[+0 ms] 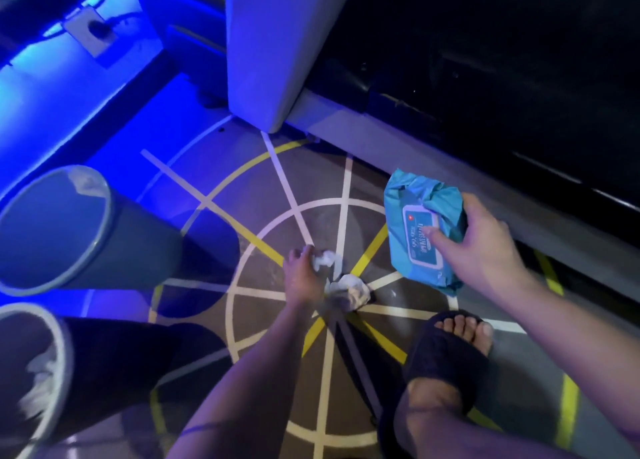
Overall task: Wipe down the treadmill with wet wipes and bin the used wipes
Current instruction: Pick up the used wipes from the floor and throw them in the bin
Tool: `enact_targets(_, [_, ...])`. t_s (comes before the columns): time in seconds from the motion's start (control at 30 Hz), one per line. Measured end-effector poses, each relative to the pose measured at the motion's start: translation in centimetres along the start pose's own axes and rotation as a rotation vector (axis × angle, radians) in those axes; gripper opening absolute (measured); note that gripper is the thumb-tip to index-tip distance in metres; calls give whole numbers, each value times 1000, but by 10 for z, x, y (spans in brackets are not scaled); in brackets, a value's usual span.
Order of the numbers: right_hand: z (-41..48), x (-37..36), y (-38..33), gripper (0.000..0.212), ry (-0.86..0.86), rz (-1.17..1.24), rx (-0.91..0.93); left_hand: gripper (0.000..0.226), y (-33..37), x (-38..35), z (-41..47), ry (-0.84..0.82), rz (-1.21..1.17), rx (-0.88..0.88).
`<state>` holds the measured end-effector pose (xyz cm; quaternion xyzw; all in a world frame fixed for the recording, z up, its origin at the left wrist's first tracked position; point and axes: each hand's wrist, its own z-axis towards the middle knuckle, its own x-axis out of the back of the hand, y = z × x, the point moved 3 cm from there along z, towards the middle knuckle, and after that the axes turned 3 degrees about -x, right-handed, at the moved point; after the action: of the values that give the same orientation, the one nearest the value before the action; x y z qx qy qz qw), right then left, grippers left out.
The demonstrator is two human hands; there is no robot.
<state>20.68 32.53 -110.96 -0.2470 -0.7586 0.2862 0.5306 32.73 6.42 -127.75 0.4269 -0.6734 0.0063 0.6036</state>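
The left hand point(304, 280) curls its fingers point(295, 256) round one crumpled wipe point(323, 260) on the floor point(277, 188), a second wipe point(350, 290) just to their right, the bin point(145, 250) to the left; the right hand point(485, 247) grips the wipes pack point(420, 230).

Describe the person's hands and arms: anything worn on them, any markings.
The left hand and right hand are bare: no gloves, rings or watch show. Both forearms are bare too, with no sleeve in view. A thin dark line crosses the left forearm near the bottom edge; band or cord, I cannot tell.
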Motion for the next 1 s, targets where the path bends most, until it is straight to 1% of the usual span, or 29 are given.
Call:
enact_targets(0.03, [-1, 2, 2, 42, 3, -1, -1, 32, 11, -4, -6, 9, -86, -34])
enact_targets(0.07, [-3, 4, 3, 43, 6, -3, -4, 35, 21, -9, -14, -14, -90, -107])
enact_targets(0.13, [-6, 10, 7, 45, 10, -17, -16, 48, 38, -27, -35, -144, 91, -276])
enact_targets(0.2, [-11, 17, 12, 46, 12, -43, -34, 59, 42, -44, -54, -231, 326, -377])
enact_targets(0.23, [-13, 19, 14, 46, 12, -55, -43, 60, 42, -49, -59, -262, 408, -399])
enact_targets(0.27, [-15, 21, 17, 45, 14, -65, -47, 59, 43, -51, -61, -273, 456, -396])
enact_targets(0.3, [-18, 23, 19, 44, 22, -71, -53, 56, 46, -52, -61, -243, 478, -411])
enact_targets(0.33, [-20, 24, 21, 44, 29, -71, -57, 53, 51, -52, -58, -246, 474, -396])
enact_targets(0.4, [-24, 26, 21, 46, 35, -51, -62, 50, 54, -52, -51, -326, 448, -354])
enact_targets(0.43, [-26, 27, 19, 46, 31, -42, -63, 48, 54, -52, -48, -352, 412, -340])
enact_targets(0.5, [-29, 30, 10, 46, 3, -46, -53, 44, 51, -43, -45, -352, 224, -253])
enact_targets(0.57, [-28, 38, -9, 47, -26, -83, 7, 42, 53, -16, -41, -267, 6, -166])
enact_targets(0.63, [-25, 47, -39, 49, -53, -130, 79, 40, 59, 29, -37, -114, -192, -94])
enact_targets(0.7, [-21, 57, -80, 50, -86, -180, 147, 40, 65, 84, -29, 34, -292, -68])
enact_targets(0.8, [-17, 62, -160, 51, -142, -270, 273, 39, 55, 168, -21, 158, -342, -77])
enact_targets(0.9, [-27, 44, -240, 51, -182, -369, 425, 37, 19, 247, -34, 250, -290, -33])
enact_targets(1.0, [-51, 8, -312, 53, -238, -421, 596, 29, -30, 318, -67, 488, -249, 60])
